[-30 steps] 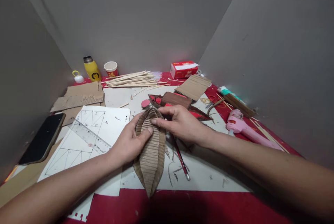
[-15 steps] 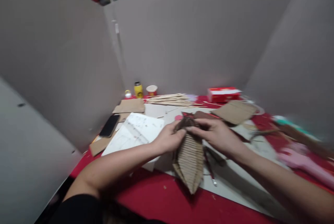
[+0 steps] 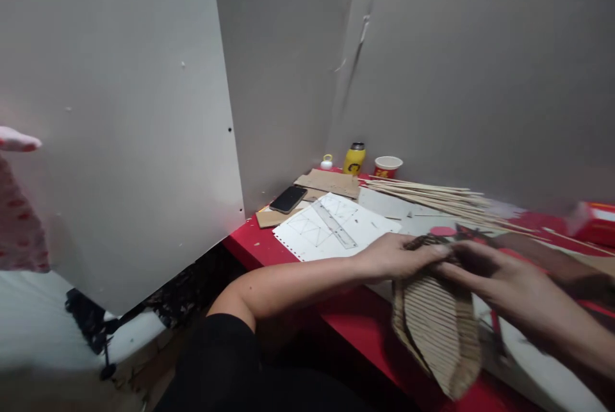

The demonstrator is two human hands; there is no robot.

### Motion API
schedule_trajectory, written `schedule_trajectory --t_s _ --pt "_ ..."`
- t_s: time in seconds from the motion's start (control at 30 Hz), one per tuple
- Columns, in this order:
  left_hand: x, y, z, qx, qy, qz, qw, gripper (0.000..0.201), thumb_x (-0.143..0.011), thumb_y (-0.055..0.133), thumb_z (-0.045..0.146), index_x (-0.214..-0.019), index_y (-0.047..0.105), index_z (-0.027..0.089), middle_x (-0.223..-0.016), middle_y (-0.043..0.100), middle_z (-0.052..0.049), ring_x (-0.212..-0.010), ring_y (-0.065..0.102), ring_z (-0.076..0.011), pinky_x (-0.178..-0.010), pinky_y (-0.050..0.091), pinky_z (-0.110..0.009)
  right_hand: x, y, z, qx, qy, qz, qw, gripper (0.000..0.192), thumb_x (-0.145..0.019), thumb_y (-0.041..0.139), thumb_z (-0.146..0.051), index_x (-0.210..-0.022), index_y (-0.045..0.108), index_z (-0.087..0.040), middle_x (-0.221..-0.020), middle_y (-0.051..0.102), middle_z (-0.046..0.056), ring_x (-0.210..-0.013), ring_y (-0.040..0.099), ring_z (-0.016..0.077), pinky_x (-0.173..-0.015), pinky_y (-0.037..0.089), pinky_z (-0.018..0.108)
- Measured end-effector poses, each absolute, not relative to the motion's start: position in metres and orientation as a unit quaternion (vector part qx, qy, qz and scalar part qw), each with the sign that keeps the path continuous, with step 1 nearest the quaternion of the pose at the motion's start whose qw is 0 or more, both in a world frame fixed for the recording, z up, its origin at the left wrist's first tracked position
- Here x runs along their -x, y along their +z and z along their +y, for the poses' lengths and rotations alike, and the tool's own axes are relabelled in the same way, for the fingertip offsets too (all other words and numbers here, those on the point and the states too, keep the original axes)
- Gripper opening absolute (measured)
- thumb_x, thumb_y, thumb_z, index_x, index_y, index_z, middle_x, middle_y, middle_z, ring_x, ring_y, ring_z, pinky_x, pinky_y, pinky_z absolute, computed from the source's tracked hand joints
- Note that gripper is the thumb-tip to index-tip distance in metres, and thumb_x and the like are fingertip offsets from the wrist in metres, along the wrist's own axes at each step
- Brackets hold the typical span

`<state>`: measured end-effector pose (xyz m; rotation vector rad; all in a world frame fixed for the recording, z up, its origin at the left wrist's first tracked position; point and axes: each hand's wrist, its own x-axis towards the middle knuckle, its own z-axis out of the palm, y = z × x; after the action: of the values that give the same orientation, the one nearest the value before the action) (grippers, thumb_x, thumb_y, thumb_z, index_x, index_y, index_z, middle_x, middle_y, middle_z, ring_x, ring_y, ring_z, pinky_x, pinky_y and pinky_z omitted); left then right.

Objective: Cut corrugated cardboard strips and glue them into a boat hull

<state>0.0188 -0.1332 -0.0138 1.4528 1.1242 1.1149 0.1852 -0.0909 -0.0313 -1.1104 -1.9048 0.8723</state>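
A brown corrugated cardboard piece (image 3: 435,322) with ribbed inner face, raised side walls and a pointed near end is held over the table's front edge. My left hand (image 3: 396,255) grips its far end from the left, thumb on top. My right hand (image 3: 485,268) pinches the same end from the right, and the fingertips of both hands almost meet there. Some fingers are hidden behind the cardboard. Just beyond the hands lies a pink round piece (image 3: 442,231).
On the red table (image 3: 259,245) lie a drawing sheet (image 3: 300,236) with a clear ruler (image 3: 336,226), a black phone (image 3: 288,199), flat cardboard (image 3: 331,181) and thin wooden sticks (image 3: 432,195). A yellow bottle (image 3: 354,159) and a paper cup (image 3: 387,166) stand by the grey wall (image 3: 456,79).
The view has swung left, so the table things appear further right and more of the left panel shows. Both hands still hold the cardboard piece, now tilted somewhat differently.
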Motion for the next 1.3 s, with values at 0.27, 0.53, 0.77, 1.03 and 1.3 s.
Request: schedule_trajectory --t_s 0.27,0.53,0.77,1.03,1.3 --pt "-0.022 0.004 -0.110 -0.617 0.491 0.395 0.472 0.031 -0.092 0.058 0.038 -0.111 0.062 0.014 -0.107 0.065 -0.006 -0.091 0.065 -0.0210 -0.078 0.055 -0.039 -0.192 0.014 -0.123 0.445 0.475 -0.640 0.408 0.049 -0.067 0.075 -0.050 -0.102 0.063 -0.019 -0.094 0.069 0.009 -0.092 0.064 0.0264 -0.077 0.054 0.038" --pt "-0.032 0.015 -0.090 -0.620 0.550 0.366 0.424 0.030 -0.084 0.061 0.044 -0.077 0.064 0.015 -0.068 0.060 0.003 -0.066 0.053 -0.0124 -0.064 0.042 -0.023 -0.203 0.011 -0.122 0.435 0.524 -0.625 0.383 0.036 -0.078 0.066 -0.049 -0.088 0.067 -0.014 -0.086 0.070 0.006 -0.079 0.065 0.0187 -0.066 0.051 0.029" --pt "-0.038 0.012 -0.087 -0.640 0.546 0.382 0.381 0.023 -0.084 0.059 0.035 -0.072 0.061 0.016 -0.066 0.057 0.003 -0.065 0.050 -0.0126 -0.063 0.041 -0.023 -0.196 -0.007 -0.102 0.417 0.503 -0.628 0.424 0.033 -0.084 0.058 -0.045 -0.094 0.067 -0.015 -0.085 0.071 0.004 -0.085 0.065 0.0209 -0.079 0.052 0.034" --pt "-0.041 -0.002 -0.081 -0.652 0.529 0.411 0.356 0.006 -0.075 0.061 0.021 -0.071 0.061 0.016 -0.066 0.059 0.002 -0.064 0.052 -0.0133 -0.062 0.042 -0.024 -0.185 -0.024 -0.092 0.432 0.479 -0.619 0.448 0.033 -0.080 0.058 -0.041 -0.100 0.067 -0.015 -0.080 0.070 0.003 -0.076 0.064 0.0212 -0.067 0.051 0.031" --pt "-0.030 0.002 -0.073 -0.673 0.514 0.406 0.343 0.005 -0.076 0.061 0.020 -0.077 0.065 0.017 -0.073 0.065 0.000 -0.072 0.057 -0.0153 -0.071 0.044 -0.025 -0.191 -0.024 -0.086 0.420 0.535 -0.611 0.405 0.028 -0.079 0.063 -0.038 -0.096 0.064 -0.017 -0.087 0.071 0.003 -0.082 0.067 0.0204 -0.076 0.052 0.033"
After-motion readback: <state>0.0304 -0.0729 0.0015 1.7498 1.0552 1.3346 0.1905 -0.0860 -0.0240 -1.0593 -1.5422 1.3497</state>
